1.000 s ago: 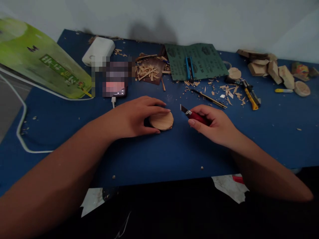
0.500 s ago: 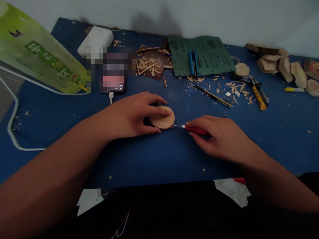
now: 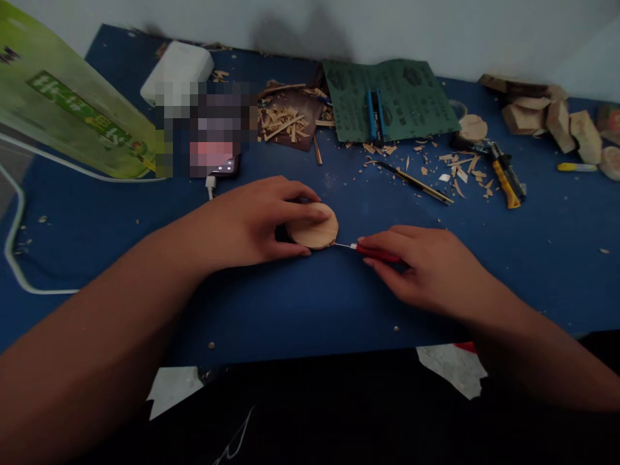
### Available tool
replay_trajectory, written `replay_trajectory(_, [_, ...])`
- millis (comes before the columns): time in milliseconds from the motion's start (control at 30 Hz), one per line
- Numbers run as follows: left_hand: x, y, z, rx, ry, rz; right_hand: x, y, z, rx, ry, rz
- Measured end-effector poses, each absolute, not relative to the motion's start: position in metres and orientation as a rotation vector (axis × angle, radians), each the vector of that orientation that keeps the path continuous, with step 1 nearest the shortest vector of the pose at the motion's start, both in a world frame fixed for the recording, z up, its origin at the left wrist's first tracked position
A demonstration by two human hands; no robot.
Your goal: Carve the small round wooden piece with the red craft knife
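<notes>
A round wooden disc (image 3: 317, 231) lies flat on the blue table (image 3: 300, 297). My left hand (image 3: 252, 219) is curled over its left side, fingers on top and thumb at its near edge, pinning it down. My right hand (image 3: 426, 265) is closed round a red-handled knife (image 3: 371, 250). The thin blade points left and its tip touches the disc's lower right edge.
Behind the disc lie wood shavings (image 3: 283, 123), green sandpaper (image 3: 390, 100) with a blue tool on it, a yellow utility knife (image 3: 506, 181), a thin stick (image 3: 416, 184), wood blocks (image 3: 547, 116), a phone with a cable (image 3: 220, 165), a white box (image 3: 177, 68) and a green bag (image 3: 62, 110).
My right hand has swung the knife down from above the table and brought its blade against the disc's lower right edge. My left hand has stayed on the disc.
</notes>
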State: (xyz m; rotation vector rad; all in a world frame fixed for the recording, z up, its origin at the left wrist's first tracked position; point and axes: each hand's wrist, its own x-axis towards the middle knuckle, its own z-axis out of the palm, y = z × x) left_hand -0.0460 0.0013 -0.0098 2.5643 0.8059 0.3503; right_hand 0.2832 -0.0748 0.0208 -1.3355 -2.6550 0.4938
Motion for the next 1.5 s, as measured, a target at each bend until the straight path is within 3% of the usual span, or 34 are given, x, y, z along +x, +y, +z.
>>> replay_trajectory(300, [-0.045, 0.002, -0.009, 2.536, 0.839, 0.311, 0.280, -0.078, 0.022, -1.405, -2.605, 0.577])
replay_trajectory(700, [-0.038, 0.006, -0.009, 2.616, 0.843, 0.201, 0.241, -0.096, 0.038, -1.490, -2.916, 0.043])
replay_trajectory(1033, [-0.036, 0.001, -0.007, 2.623, 0.806, 0.295, 0.220, -0.048, 0.075, -1.357, -3.188, -0.004])
replay_trajectory(1500, [-0.037, 0.006, -0.009, 2.537, 0.820, 0.286, 0.216, 0.038, 0.081, -0.861, -3.377, 0.522])
